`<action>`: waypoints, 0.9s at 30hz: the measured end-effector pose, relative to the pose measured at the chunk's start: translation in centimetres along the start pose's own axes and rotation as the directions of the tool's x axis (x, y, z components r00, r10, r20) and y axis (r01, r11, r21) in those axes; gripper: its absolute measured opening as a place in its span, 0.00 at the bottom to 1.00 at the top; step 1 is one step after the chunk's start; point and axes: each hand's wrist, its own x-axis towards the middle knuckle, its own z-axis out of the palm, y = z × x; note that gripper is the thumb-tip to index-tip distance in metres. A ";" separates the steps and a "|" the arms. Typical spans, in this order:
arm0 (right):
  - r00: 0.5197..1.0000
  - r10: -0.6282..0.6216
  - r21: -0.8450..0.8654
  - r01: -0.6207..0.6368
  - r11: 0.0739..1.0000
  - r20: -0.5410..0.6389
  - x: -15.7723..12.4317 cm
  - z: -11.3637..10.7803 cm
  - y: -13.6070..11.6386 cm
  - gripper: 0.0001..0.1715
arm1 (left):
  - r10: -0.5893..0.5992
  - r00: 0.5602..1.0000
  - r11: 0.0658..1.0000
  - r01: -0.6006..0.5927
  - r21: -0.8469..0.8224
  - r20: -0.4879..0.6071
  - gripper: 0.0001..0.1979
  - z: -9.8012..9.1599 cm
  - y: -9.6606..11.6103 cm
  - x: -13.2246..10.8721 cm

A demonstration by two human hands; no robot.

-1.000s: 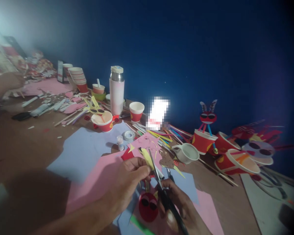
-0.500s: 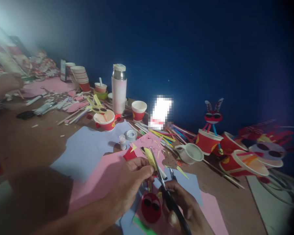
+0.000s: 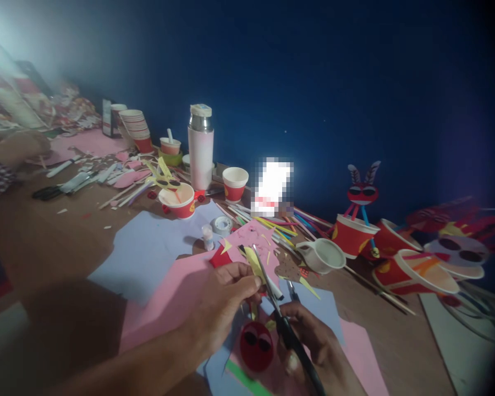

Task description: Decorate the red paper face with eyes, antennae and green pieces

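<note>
Between thumb and fingers, my left hand (image 3: 226,297) pinches a small strip of yellow paper (image 3: 253,261). My right hand (image 3: 317,341) grips black-handled scissors (image 3: 291,335), whose metal blades point up and away from me, alongside the yellow paper. Whether the blades touch the paper I cannot tell. Below the hands lies a round red paper face (image 3: 256,346) with black eyes, with a green strip (image 3: 247,379) under it. Pink paper (image 3: 165,302) and pale blue paper (image 3: 140,247) are spread beneath. A second bladed tool (image 3: 292,291) shows just beyond my right hand, partly hidden.
Beyond my hands stand a tape roll (image 3: 221,225), a small bottle (image 3: 207,237), a white mug (image 3: 324,256), red paper cups (image 3: 235,184) and a tall flask (image 3: 201,148). Decorated cups (image 3: 352,234) crowd the right. At far left is another person's hand (image 3: 16,147).
The view has shifted slightly, so the table things sit a little farther right. My hands keep nearly the same pose with paper and scissors. The other person's hand at left has moved slightly.
</note>
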 end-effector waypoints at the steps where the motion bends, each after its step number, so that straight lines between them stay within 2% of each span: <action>1: 1.000 0.010 -0.007 -0.010 1.000 -0.001 0.0 0.0 -0.1 0.31 | 0.002 1.000 1.000 -0.002 -0.001 0.001 0.02 0.0 0.0 0.0; 8: 0.999 0.041 -0.018 -0.041 0.999 0.032 0.2 -0.3 -0.1 0.28 | 0.001 1.000 1.000 -0.001 -0.030 -0.009 0.02 0.2 0.3 0.1; 21: 0.991 0.095 0.014 -0.094 0.995 -0.097 0.0 0.7 -0.6 0.27 | -0.011 1.000 1.000 0.011 -0.010 -0.015 0.03 0.1 0.2 0.1; 27: 0.987 0.119 0.025 -0.117 0.993 -0.109 0.1 0.9 -0.5 0.28 | -0.011 1.000 0.999 0.010 -0.032 -0.015 0.04 0.3 0.4 0.2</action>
